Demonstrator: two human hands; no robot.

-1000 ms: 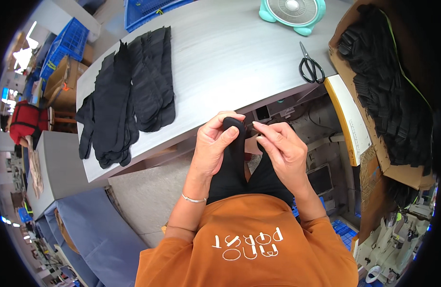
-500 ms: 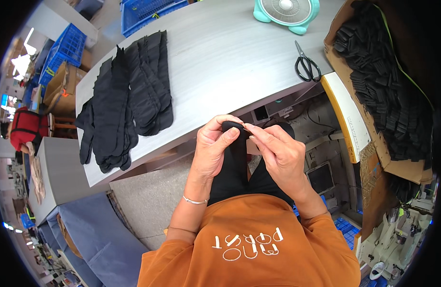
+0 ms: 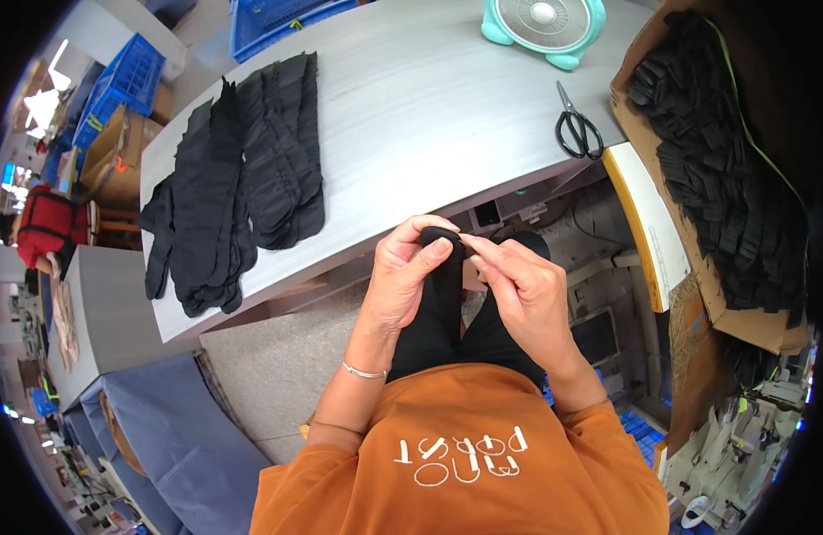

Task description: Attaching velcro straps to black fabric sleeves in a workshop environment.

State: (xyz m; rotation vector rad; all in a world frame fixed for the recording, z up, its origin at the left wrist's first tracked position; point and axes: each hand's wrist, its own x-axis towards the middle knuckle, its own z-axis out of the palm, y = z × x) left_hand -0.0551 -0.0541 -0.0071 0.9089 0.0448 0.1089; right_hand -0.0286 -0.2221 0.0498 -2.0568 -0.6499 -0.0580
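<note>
I'd steady the black strip (image 3: 447, 272) — left hand (image 3: 406, 272) pinching its rounded end, right hand (image 3: 531, 285) at its edge, its grip unclear.

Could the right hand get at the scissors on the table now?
Probably, with a stretch: nothing covers the scissors, and the way over the table looks free. The right hand is at the black strip, though, and must leave it first.
</note>
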